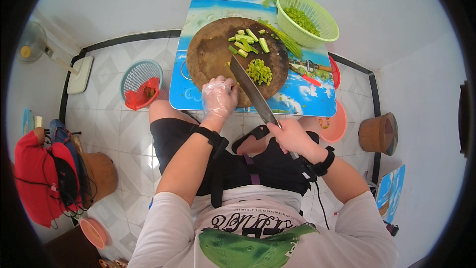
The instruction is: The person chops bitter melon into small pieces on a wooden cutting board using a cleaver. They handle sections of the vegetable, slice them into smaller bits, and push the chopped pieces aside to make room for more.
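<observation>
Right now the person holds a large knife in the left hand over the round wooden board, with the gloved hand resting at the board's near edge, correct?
Not quite. The knife is in the right hand, which is bare; the left hand is the gloved one, resting at the near edge of the round wooden board. The head view shows this. The rest stands.

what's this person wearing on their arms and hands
The left hand is covered by a thin, clear plastic glove; the right hand is bare. Each wrist carries a black strap: the left strap has a black band hanging from it, and the right strap has a thin black cable trailing down. Short white sleeves cover the upper arms; the forearms are uncovered.
</observation>
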A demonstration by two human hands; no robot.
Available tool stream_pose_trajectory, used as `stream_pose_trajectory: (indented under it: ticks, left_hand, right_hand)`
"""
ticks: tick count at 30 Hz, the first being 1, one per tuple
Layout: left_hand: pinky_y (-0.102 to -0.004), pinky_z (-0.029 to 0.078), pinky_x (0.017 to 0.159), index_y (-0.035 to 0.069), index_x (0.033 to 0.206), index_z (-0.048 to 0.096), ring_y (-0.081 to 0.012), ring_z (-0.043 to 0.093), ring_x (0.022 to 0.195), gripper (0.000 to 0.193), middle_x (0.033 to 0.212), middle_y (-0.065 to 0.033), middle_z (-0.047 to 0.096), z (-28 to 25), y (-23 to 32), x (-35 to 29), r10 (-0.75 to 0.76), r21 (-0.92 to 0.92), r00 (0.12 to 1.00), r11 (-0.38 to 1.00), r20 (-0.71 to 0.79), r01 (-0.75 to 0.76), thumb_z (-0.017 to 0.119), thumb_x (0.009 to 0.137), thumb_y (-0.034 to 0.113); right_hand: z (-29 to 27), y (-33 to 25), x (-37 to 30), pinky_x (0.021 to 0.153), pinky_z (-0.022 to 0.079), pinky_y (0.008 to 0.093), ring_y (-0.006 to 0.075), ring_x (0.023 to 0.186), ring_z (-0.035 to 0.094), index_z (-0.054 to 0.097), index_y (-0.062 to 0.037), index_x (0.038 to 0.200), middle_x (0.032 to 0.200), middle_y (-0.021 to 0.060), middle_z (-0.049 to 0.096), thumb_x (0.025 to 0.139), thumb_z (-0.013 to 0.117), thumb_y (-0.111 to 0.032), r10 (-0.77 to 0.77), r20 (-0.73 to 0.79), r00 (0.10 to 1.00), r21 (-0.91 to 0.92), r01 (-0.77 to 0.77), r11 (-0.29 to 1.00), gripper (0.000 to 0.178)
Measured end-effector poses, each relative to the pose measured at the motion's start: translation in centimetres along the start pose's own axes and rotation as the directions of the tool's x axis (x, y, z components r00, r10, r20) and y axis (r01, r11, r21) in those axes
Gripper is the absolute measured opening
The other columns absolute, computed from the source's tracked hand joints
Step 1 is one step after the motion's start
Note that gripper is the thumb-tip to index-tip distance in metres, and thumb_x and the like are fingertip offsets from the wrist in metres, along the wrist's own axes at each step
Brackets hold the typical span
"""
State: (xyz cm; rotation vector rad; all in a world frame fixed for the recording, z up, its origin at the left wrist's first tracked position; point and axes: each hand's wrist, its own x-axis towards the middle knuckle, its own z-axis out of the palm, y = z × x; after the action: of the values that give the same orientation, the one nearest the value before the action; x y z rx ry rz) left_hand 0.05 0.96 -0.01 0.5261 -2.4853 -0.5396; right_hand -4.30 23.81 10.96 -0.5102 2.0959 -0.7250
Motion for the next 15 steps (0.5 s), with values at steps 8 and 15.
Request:
stream_pose_trajectory:
  ticks: [8,15]
  left_hand:
    - [-0.0466,0.048,0.076,0.012,0.081,0.072,-0.0312,0.064,0.087,0.010,0.085,-0.0082,0.065,0.1,-0.2,-0.1,0.019,-0.013,1.000,1.000,-0.019,-0.019,0.075,0.081,0.022]
    - [-0.0471,0.048,0.075,0.012,0.081,0.072,-0.0312,0.064,0.086,0.009,0.084,-0.0080,0.065,0.0,-0.1,-0.1,0.017,-0.014,1.000,1.000,-0.011,-0.017,0.075,0.080,0.020]
  right_hand:
    - [-0.4,0.3,-0.9,0.041,0.043,0.0318,0.0161,0.040,0.056,0.055,-0.0011,0.076,0.054,0.0046,0.054,0.105,0.055,-0.032,0.095,0.042,0.995,0.013,-0.096,0.995,0.043]
    - [0.1,-2.2,3.1,0.046,0.051,0.0401,0.0251,0.041,0.061,0.061,0.0023,0.073,0.049,0.0115,0.058,0.105,0.048,-0.031,-0.014,-0.003,1.000,-0.097,0.014,0.995,0.048]
